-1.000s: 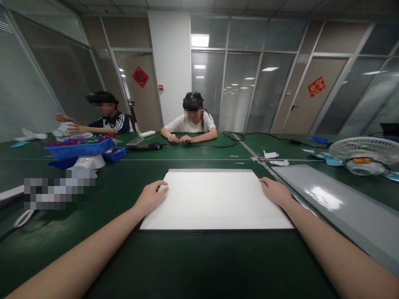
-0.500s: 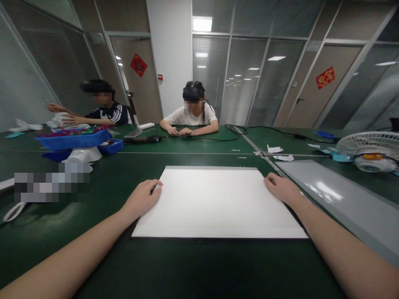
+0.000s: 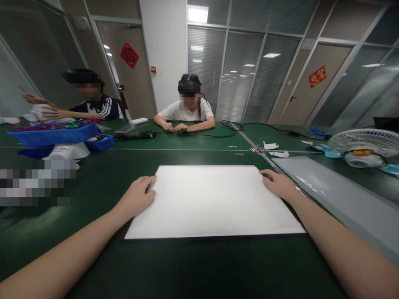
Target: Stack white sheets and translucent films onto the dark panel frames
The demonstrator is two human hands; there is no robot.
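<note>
A flat white rectangular panel lies on the green table in front of me, with a thin dark border under its near edge. My left hand grips its left edge toward the far corner, thumb near the top surface and fingers along the side. On the opposite side, my right hand holds the right edge near the far corner, its index finger stretched toward that corner. Parts of the fingers on both hands are hidden at the panel's sides.
A grey glossy sheet lies to the right, near a white fan. Blue trays of coloured wires stand at left. Two people sit across the green table. A black cable and paper scraps lie farther back.
The view has shifted slightly. The grey strip along the panel's far edge has narrowed almost to nothing. Both hands stay at the side edges; the right index finger now reaches farther out.
</note>
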